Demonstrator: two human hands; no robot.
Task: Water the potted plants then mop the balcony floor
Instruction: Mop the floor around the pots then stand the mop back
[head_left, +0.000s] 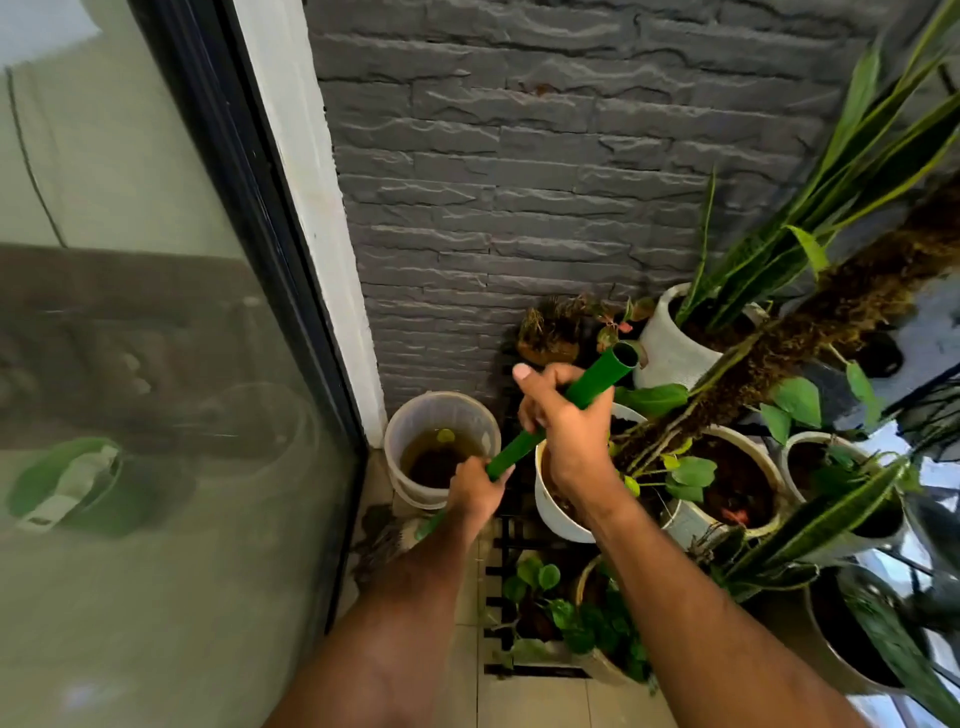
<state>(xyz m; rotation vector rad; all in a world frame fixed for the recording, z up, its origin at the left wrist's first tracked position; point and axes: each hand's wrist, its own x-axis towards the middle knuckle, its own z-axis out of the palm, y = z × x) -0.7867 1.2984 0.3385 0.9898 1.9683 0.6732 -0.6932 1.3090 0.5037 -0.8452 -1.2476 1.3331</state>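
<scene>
Two bare forearms reach forward. The left hand (475, 491) grips the green mop handle (592, 387) low, the right hand (569, 426) grips it higher. Behind them a translucent bucket (441, 447) of murky water stands in the floor corner, potted plants (727, 478) beside it.

Two hands (571, 415), one green pole (587, 395), one bucket (441, 415) — perhaps six pots (670, 343).

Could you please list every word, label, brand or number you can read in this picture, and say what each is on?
None: no text can be read anywhere in the view.
The green mop handle, held in both hands, shows no print.
The translucent bucket and the white pots bear no labels.
A pale patch on the green shape reflected in the glass door is too blurred to read.
</scene>
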